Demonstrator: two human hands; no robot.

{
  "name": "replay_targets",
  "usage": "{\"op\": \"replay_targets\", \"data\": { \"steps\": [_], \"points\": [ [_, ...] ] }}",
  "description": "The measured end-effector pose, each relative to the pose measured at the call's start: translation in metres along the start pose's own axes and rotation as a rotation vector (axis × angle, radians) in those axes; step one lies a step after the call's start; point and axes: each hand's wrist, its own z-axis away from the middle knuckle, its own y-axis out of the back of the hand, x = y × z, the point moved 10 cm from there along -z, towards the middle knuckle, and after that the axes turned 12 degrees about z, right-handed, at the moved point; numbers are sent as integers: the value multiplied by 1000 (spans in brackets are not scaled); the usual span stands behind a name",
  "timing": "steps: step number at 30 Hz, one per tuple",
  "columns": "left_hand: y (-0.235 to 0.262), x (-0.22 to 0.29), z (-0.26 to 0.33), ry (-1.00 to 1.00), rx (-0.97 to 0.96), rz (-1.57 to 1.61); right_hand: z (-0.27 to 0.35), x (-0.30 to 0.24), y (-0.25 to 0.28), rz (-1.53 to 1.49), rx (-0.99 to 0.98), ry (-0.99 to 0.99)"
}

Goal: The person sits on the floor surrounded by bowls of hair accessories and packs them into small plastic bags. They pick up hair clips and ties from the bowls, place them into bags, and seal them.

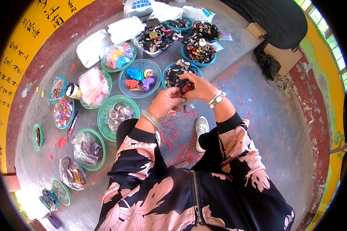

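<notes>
My left hand and my right hand meet in front of me, fingers closed on a dark hair tie with a reddish part. Just beyond them stands a blue bowl of dark hair ties and small ornaments, partly hidden by my right hand. To the left, a clear bluish bowl holds blue, purple and orange coiled pieces. Nearer on that side is a green basin with light-coloured hair ties in it.
More bowls of dark hair ties and white bags stand at the far side. Along the left are a bowl of colourful small pieces, a stack of pink packets and bagged items. Red scraps litter the floor around my shoes.
</notes>
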Motion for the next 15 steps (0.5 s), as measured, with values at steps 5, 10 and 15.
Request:
{"op": "replay_targets", "data": {
  "steps": [5,10,15],
  "points": [
    [-6,-3,-1,-23,-57,-15,-1,-2,-2,87,-1,10],
    [-4,-5,-1,-1,-39,-55,0,-6,-5,44,-68,4],
    [0,1,1,-28,20,-21,4,4,-3,-345,-162,-62]
  ]
}}
